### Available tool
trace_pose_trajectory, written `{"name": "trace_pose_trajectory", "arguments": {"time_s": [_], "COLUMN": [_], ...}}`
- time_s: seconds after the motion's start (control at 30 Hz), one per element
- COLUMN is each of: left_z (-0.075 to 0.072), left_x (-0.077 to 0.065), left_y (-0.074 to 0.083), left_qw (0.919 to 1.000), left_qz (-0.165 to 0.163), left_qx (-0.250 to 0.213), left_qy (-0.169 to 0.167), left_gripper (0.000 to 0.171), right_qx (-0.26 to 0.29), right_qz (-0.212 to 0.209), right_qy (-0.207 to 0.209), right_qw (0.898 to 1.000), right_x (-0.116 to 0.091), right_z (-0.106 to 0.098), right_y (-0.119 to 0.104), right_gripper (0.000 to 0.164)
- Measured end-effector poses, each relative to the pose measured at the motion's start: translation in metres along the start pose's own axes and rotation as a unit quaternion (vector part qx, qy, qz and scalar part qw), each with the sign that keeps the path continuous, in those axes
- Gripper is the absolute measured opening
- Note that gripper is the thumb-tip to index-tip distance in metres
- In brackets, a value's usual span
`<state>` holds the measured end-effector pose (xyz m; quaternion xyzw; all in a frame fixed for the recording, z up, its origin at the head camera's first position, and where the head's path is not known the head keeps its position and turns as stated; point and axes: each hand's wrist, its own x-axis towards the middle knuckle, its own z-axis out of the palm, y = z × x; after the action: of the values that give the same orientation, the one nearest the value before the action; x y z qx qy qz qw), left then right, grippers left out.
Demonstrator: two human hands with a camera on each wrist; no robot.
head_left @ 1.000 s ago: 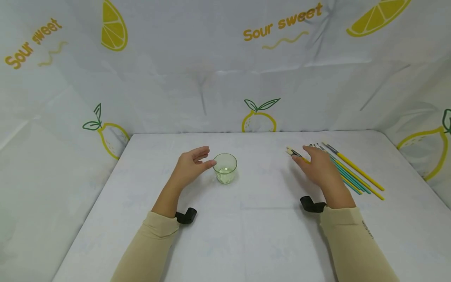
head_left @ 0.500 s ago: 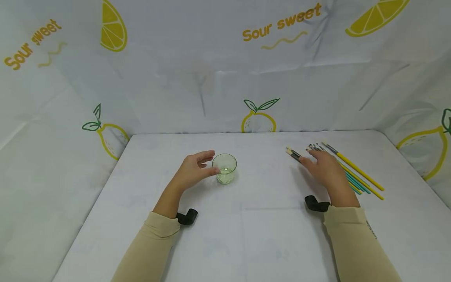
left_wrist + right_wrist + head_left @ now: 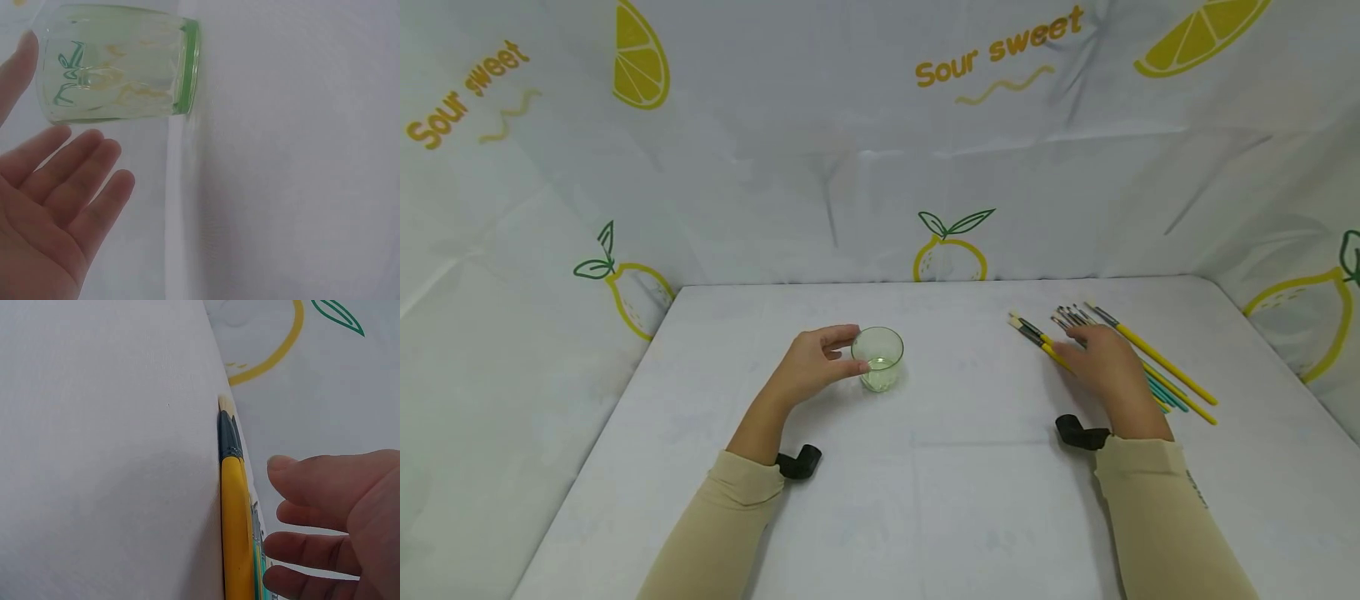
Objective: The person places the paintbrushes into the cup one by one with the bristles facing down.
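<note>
A clear, green-tinted drinking glass stands upright on the white table, with what looks like a little liquid in the bottom. My left hand is at its left side, thumb and index finger spread about the rim; in the left wrist view the fingers are nearly straight beside the glass, and whether they touch it I cannot tell. My right hand hovers over a fan of paintbrushes with yellow and teal handles. In the right wrist view its fingers are loosely bent beside a yellow paintbrush, pinching nothing.
White cloth with lemon prints hangs behind the table and along its sides. The tabletop has a far edge just beyond the brushes. A black wrist camera sticks out from the left wrist, another black camera from the right.
My left hand has moved slightly right, closer about the glass. My right hand has shifted right and a little toward me over the paintbrushes, uncovering more bristle ends. Glass and brushes look unmoved.
</note>
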<state>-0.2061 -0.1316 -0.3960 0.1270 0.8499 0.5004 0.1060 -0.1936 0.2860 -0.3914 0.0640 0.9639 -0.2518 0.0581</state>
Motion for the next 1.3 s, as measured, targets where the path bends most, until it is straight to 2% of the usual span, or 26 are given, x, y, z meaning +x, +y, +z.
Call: {"name": "trace_pose_trajectory", "arguments": {"time_s": [0.53,0.8,1.1,1.3], "left_z": [0.0002,0.0005,0.0012,0.0019], "left_x": [-0.0006,-0.0008,-0.0008,0.0005], "left_y": [0.0012,0.0021,0.0021,-0.0003], "left_qw": [1.0000,0.9999,1.0000,1.0000], "left_qz": [0.000,-0.003,-0.005,-0.001], "left_qx": [0.006,0.010,0.000,0.004], "left_qy": [-0.006,-0.004,-0.006,-0.002], "left_gripper": [0.069,0.069,0.071,0.071], "right_qx": [-0.024,-0.024,-0.037,-0.039], "right_qz": [0.000,0.007,-0.005,-0.011], "right_qy": [0.002,0.003,-0.014,-0.011], "right_qw": [1.000,1.000,0.999,0.999], "right_x": [0.0051,0.0030,0.0006,0.0019], "right_z": [0.0069,0.0080,0.0094,0.0095], "right_y": [0.0078,0.0055,0.0063,0.0072], "right_gripper": [0.033,0.031,0.034,0.034]}}
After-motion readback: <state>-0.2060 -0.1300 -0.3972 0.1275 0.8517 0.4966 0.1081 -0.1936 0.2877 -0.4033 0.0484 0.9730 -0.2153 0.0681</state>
